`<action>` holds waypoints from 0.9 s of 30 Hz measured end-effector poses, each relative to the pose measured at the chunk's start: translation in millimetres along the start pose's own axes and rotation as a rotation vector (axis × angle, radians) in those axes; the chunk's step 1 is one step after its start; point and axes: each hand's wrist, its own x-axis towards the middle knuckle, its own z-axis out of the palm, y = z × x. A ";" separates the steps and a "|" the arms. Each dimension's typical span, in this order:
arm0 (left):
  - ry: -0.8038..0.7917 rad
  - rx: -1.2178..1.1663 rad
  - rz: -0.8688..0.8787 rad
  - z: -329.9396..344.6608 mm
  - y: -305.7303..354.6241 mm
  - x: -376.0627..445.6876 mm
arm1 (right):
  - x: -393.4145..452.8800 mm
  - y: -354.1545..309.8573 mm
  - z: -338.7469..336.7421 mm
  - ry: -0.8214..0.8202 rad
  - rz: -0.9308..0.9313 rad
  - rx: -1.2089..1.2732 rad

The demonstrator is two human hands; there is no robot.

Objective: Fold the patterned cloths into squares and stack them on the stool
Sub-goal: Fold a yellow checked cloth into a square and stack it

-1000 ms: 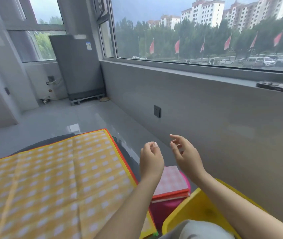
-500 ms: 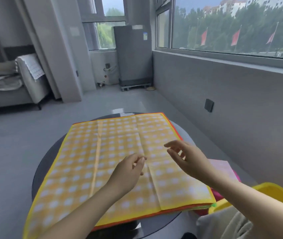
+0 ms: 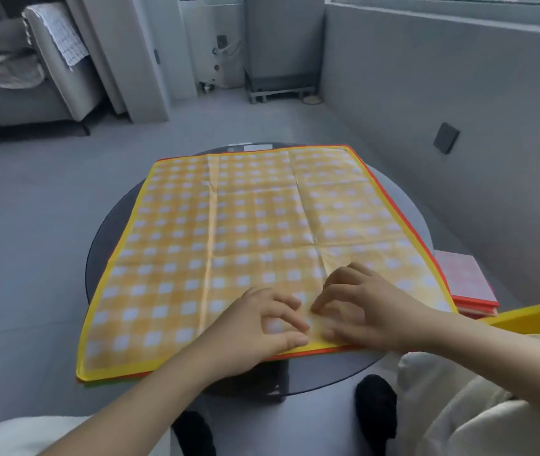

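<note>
Both hands, raised above cloth half a second ago, now being lowered onto it. Left hand [image 3: 258,327] and right hand [image 3: 365,307] being pressed side by side, fingers curled, on near edge of yellow checked cloth [image 3: 245,245]; pinch or mere press cannot be told. Cloth being kept spread flat on round dark table [image 3: 406,205], atop orange-edged cloths [image 3: 393,205]. Folded pink cloths [image 3: 466,281] being kept stacked just right of table.
</note>
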 end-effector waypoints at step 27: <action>-0.015 0.042 -0.043 -3.6 4.2 -9.3 | -3.0 -23.7 -1.3 -0.069 0.100 0.175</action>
